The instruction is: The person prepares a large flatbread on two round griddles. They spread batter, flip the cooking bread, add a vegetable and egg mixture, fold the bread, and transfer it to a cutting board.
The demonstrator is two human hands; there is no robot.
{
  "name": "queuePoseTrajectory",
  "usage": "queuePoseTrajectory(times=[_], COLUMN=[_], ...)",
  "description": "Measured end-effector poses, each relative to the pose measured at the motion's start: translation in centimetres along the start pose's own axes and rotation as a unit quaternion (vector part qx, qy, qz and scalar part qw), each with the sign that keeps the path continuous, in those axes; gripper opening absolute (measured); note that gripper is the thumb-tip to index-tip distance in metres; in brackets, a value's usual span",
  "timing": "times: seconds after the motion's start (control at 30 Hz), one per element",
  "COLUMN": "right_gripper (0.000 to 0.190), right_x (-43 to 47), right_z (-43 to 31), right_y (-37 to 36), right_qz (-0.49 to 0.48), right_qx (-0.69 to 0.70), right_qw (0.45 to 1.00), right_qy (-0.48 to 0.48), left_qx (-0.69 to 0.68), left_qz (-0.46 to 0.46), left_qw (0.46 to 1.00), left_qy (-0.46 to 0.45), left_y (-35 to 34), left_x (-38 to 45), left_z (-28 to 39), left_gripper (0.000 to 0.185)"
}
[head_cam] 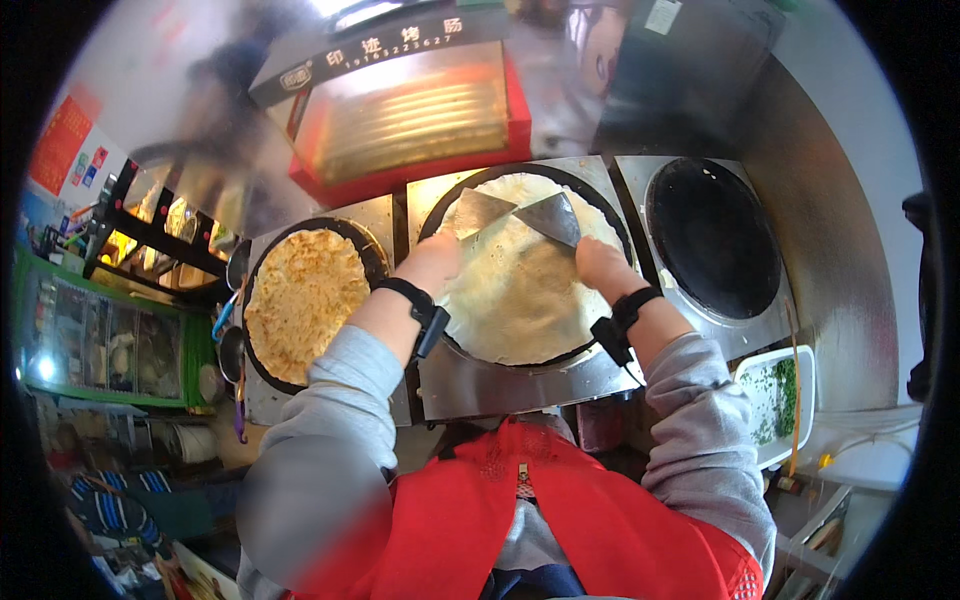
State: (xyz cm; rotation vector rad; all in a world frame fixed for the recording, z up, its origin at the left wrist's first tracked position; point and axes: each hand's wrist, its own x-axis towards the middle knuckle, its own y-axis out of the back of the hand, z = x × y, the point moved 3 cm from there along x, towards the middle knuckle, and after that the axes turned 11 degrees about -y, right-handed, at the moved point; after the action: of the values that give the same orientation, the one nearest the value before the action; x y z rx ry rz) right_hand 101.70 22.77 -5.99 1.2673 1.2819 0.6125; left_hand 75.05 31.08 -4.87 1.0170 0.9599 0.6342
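A large pale crepe (510, 330) covers most of the round middle griddle (628, 225). My left hand (439, 259) grips a broad metal scraper (480, 212), whose blade lies over the far left part of the crepe. A second metal scraper (553, 216) is in my right hand (598, 264), over the far right part. The two blades angle inward, and their inner corners nearly meet near the crepe's far middle. Both handles are mostly hidden inside my fists. Whether the blades press on the crepe or reach under it cannot be told.
A browned pancake (304, 300) lies on the left griddle (367, 247). At right is a black round griddle (712, 236). A glass-fronted sausage roller grill (412, 124) stands behind. Ladles (232, 352) hang at left. A white tray (806, 375) holds chopped greens (785, 397).
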Motion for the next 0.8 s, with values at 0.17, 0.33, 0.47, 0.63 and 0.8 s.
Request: queuePoseTrajectory(times=[0.17, 0.33, 0.47, 0.63, 0.8], right_gripper=[0.023, 0.022, 0.018, 0.021, 0.019], right_x=[-6.0, -8.6, -9.5, -13.6, -14.7], right_z=[4.4, 6.5, 7.4, 7.7, 7.8], right_y=[1.7, -3.8, -3.6, -6.7, -7.7], right_qz=[0.062, -0.079, 0.048, -0.065, -0.022], right_qx=[-0.058, -0.065, -0.105, -0.076, -0.028], right_qw=[0.992, 0.981, 0.989, 0.981, 0.991], right_qy=[-0.092, -0.165, -0.096, -0.167, -0.126], left_qx=[-0.045, -0.004, 0.061, 0.049, 0.054], left_qz=[0.106, -0.042, 0.001, 0.017, 0.006], left_qw=[0.993, 0.995, 0.997, 0.998, 0.999], left_qy=[0.001, 0.092, 0.047, 0.022, 0.005], left_y=[1.4, -5.2, -5.1, -9.2, -10.7], left_x=[-6.7, -11.0, -11.4, -16.7, -17.1], left_z=[-1.9, -1.8, -2.3, -0.5, -0.3], left_gripper=[0.020, 0.018, 0.015, 0.017, 0.019])
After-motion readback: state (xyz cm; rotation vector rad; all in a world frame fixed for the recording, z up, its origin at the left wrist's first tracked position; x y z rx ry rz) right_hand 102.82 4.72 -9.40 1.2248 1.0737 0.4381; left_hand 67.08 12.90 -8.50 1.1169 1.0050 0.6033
